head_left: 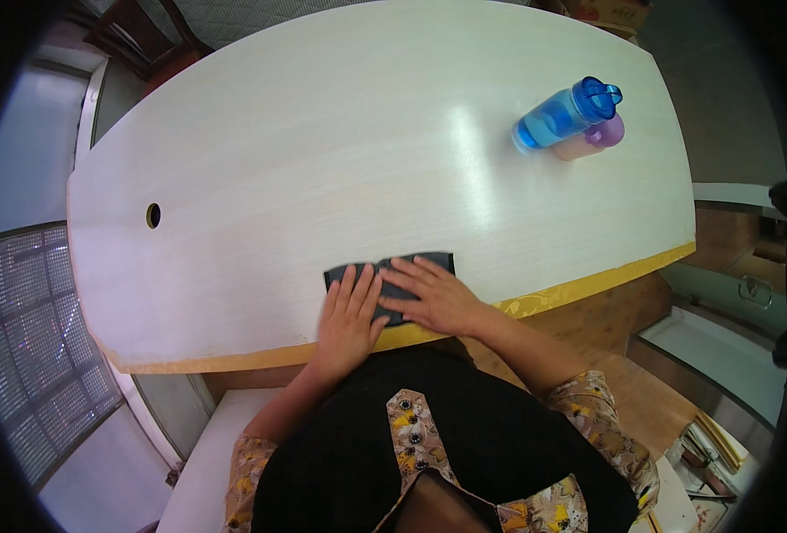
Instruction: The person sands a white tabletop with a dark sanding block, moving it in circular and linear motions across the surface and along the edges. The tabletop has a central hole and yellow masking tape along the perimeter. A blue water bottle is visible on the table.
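A dark grey folded cloth [441,265] with black edges lies at the near edge of the white table [304,142]. My left hand [351,315] rests flat on its left part, fingers stretched out and pointing away from me. Across the right part of the cloth lies my right hand [433,293], palm down with its fingers spread toward the left. The two hands nearly meet at the middle of the cloth and cover much of it. Neither hand grips anything.
A blue water bottle [562,115] and a pink bottle with a purple lid [602,135] stand at the far right of the table. A round hole [153,216] is at the left. Yellow tape [589,282] runs along the near edge. A wooden chair [140,40] stands beyond.
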Motion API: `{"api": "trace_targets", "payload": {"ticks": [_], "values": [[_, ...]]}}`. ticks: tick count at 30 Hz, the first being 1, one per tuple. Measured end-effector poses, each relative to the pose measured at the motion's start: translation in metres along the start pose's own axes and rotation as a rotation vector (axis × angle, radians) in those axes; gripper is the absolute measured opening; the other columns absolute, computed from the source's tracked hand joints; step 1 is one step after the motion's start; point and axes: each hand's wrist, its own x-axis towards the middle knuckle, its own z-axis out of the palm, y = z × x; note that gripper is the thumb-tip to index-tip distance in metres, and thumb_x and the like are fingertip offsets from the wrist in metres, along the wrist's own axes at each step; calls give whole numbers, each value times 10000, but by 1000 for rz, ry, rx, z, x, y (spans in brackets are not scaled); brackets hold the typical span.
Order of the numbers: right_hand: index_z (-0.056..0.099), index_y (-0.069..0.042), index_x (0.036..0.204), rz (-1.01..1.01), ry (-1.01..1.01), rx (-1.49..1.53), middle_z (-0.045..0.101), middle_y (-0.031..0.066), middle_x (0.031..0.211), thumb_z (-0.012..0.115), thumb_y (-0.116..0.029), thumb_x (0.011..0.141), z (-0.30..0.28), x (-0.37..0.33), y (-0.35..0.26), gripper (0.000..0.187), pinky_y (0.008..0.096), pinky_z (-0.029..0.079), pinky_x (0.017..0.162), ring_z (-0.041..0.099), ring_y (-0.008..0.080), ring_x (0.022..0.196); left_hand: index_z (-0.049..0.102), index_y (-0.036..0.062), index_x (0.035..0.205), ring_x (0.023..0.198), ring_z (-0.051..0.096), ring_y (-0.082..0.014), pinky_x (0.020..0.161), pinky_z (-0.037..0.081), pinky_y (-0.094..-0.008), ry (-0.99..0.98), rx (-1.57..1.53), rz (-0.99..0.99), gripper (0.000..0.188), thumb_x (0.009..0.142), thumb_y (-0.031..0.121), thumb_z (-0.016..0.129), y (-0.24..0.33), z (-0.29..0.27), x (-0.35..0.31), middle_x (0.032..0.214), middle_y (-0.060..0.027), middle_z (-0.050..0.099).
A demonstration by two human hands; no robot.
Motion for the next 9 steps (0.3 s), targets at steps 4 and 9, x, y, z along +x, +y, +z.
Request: {"api": "trace_targets", "payload": {"ticks": [4, 9], "values": [[684, -272, 1366, -101, 80, -44, 453, 98, 1624, 689, -239, 935, 5, 9, 10, 432, 506, 307, 1266, 325, 317, 1572, 452, 117, 1594, 1577, 298, -334, 1263, 255, -511, -4, 84, -23, 749, 941, 372, 714, -2, -2, -8, 1689, -97, 369], [737, -281, 1269, -124, 279, -192, 529, 97, 1530, 704, -207, 870, -23, 90, 83, 407, 511, 409, 1189, 422, 390, 1489, 407, 134, 1620, 1585, 275, -339, 1273, 242, -525, 161, 156, -58, 785, 935, 327, 738, -58, -8, 79, 1698, -99, 350]]}}
